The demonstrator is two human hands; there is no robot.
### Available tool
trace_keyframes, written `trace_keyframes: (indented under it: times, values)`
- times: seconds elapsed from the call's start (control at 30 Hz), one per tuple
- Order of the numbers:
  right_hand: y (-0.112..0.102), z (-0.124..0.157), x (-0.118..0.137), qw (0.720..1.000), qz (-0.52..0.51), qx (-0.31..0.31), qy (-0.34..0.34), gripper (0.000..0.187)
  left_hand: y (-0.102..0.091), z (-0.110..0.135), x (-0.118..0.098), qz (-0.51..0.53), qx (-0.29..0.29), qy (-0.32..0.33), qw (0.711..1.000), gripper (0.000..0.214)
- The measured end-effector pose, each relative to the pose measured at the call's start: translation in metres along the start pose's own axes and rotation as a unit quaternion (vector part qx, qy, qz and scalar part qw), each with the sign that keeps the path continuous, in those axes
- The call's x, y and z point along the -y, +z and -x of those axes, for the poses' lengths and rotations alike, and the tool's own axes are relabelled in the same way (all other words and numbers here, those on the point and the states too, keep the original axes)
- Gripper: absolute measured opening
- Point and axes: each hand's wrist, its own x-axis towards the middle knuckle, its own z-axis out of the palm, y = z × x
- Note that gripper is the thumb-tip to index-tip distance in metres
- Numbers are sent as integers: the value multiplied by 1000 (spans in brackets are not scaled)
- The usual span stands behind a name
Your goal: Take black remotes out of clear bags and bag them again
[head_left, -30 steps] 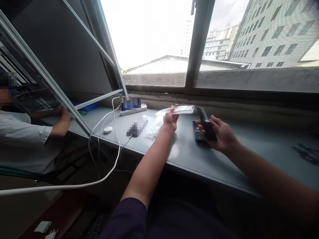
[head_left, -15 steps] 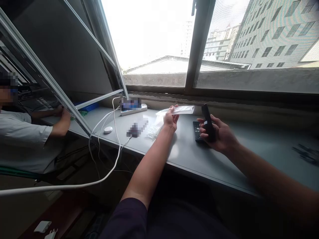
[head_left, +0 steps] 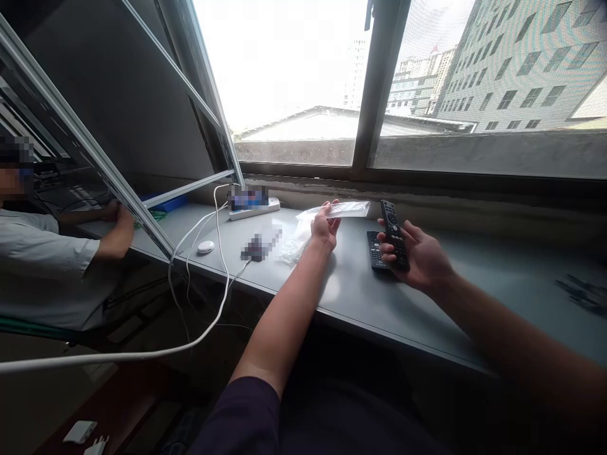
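In my right hand (head_left: 423, 256) is a slim black remote control (head_left: 394, 230), tilted up with its button side facing me. My fingers wrap round its lower half. A second black remote control (head_left: 374, 251) lies on the grey table beneath it, partly hidden by my hand and the held remote. My left hand (head_left: 326, 226) grips a clear plastic bag (head_left: 353, 208), whose flat end sticks out to the right above the table. More crumpled clear plastic (head_left: 294, 248) rests on the table just left of that wrist.
White cables (head_left: 222, 278) loop over the table's front edge on the left. Behind them stand a power strip (head_left: 256, 208) and a round white case (head_left: 205, 247). A metal frame (head_left: 99, 151) separates a seated co-worker (head_left: 47, 253). Dark items (head_left: 583, 292) lie far right.
The remote in my right hand has turned over, from its plain dark side to its button side. My left hand and the plastic bag have stayed in place.
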Motion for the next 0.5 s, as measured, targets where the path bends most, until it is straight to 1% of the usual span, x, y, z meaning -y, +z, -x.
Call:
trace_keyframes:
  times: [0.2, 0.37, 0.5]
  values:
    - [-4, -1, -1, 999, 12, 34, -11, 38, -2, -2, 1, 4, 0, -1, 1000, 32]
    - [-6, -2, -1, 998, 38, 45, -21, 29, -2, -2, 0, -4, 2, 0, 1000, 21]
    - [-8, -3, -3, 999, 6, 46, -4, 31, -1, 0, -1, -9, 1, 1, 1000, 19]
